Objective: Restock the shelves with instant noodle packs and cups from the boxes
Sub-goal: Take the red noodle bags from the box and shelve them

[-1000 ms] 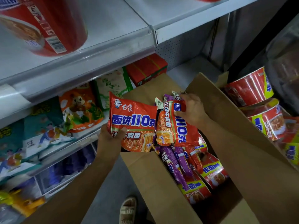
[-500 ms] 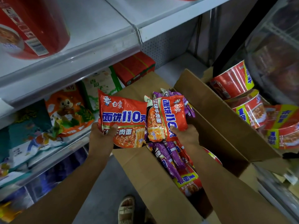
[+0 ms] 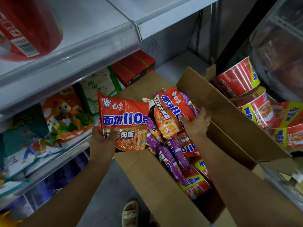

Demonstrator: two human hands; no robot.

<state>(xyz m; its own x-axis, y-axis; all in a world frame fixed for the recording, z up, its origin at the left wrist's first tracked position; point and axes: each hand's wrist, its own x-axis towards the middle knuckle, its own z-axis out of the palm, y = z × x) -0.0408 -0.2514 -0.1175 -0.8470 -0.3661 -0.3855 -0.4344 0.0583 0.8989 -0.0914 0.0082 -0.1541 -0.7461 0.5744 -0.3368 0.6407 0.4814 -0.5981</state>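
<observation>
Head camera view, looking down over two bare forearms at an open cardboard box [image 3: 157, 182] standing on the floor beside store shelves [image 3: 68, 66].

Two orange-red instant noodle packs are held above the box, one in each hand. The left hand [image 3: 102, 141] grips the left noodle pack [image 3: 126, 122] by its lower left corner, thumb curled over the front, so the pack faces up with its blue lettering readable. The right hand [image 3: 196, 122] grips the right noodle pack [image 3: 170, 112] along its edge, thumb pressed on the front and fingers curled behind; this pack is turned sideways and touches the first pack's right edge.

Inside the box lie several purple packs [image 3: 172, 159] and more red packs, too jumbled to count. Right of the box, at least four red and yellow noodle cups [image 3: 237, 79] lie stacked on their sides.

On the top shelf stands one large red cup [image 3: 31, 25]. The shelf below holds snack bags [image 3: 65, 115] and one red carton [image 3: 133, 68]. One sandalled foot [image 3: 131, 212] shows at the bottom.
</observation>
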